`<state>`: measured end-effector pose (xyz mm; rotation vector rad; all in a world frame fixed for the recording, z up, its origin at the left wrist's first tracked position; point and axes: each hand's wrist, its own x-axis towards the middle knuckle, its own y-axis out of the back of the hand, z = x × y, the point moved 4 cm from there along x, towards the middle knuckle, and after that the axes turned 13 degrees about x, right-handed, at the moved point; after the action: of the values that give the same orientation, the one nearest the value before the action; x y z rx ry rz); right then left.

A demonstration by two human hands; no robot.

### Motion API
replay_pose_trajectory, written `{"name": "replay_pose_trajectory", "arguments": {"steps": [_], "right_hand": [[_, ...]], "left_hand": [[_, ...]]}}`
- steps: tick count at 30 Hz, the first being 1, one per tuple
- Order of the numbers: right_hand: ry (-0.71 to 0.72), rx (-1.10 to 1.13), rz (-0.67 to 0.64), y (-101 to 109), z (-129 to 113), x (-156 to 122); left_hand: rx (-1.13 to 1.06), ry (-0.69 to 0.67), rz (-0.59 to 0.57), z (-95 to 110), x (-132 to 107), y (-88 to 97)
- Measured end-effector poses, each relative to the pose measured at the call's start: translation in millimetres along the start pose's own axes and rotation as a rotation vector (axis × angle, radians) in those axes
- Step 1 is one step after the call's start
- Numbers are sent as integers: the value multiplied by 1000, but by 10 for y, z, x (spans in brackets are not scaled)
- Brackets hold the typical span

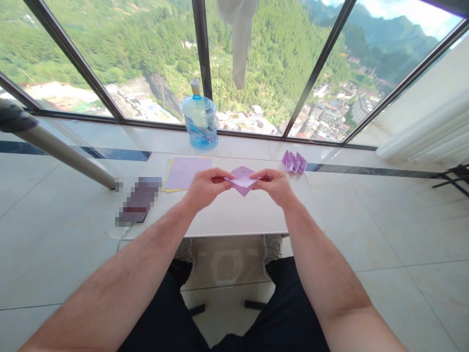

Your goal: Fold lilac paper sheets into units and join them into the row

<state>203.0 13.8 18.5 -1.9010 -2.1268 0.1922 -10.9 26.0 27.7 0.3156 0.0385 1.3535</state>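
The phone (139,201) is obscured by pixelation. Side corners of the paper (243,182) are hidden by fingers (221,174). The pole (73,152) is cut off at left.

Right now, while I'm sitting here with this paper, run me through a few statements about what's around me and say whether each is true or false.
1. Your left hand and right hand both hold the folded purple paper. True.
2. You are barefoot. False: you have shoes on.
3. The stack of sheets has a purple sheet on top. True.
4. The stack of sheets lies nearer your right hand. False: it is beside your left hand.
5. A blue plastic jug stands by the window. True.
6. The folded pieces beyond your right hand are yellow. False: those folded pieces are purple.
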Motion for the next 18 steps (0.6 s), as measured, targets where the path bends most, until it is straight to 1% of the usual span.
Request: {"name": "replay_pose_trajectory", "arguments": {"steps": [3,7,10,12,18], "right_hand": [[10,-29,20,-17,-12,-1],[4,-61,22,-25,-3,-4],[-18,-83,9,-40,5,-10],[-27,-84,4,-48,-1,-15],[-37,-2,18,0,-28,-18]], "left_hand": [[7,-34,-38,16,-11,-45],[63,-21,-89,24,-19,-76],[127,5,-62,31,-14,-55],[122,27,-35,35,-9,-37],[-23,92,8,12,-16,-7]]}}
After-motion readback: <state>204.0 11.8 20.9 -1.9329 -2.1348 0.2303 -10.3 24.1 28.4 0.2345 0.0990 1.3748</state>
